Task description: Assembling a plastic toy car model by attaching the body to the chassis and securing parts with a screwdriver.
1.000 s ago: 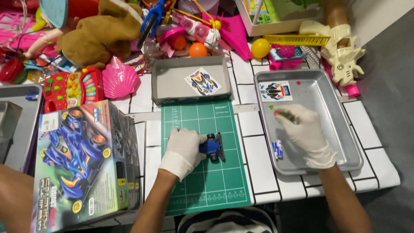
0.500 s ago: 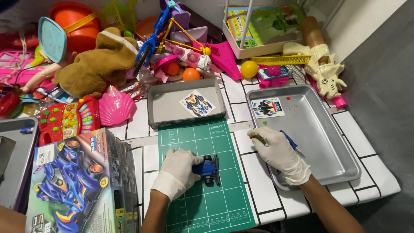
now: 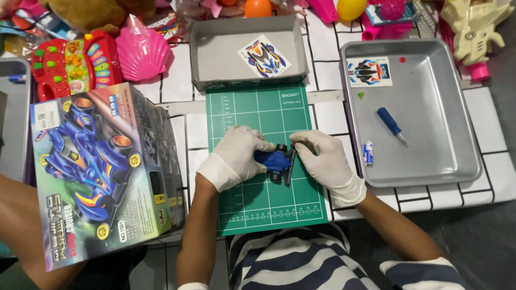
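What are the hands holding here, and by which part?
Both hold the blue toy car over the green mat: left hand around its body, right hand at the wheeled end.

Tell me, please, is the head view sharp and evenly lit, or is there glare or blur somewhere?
Head view: sharp at centre, the blue toy car and both gloved hands crisp; lighting soft and even, shadows faint; mild sheen on the metal tray; no evident motion blur.
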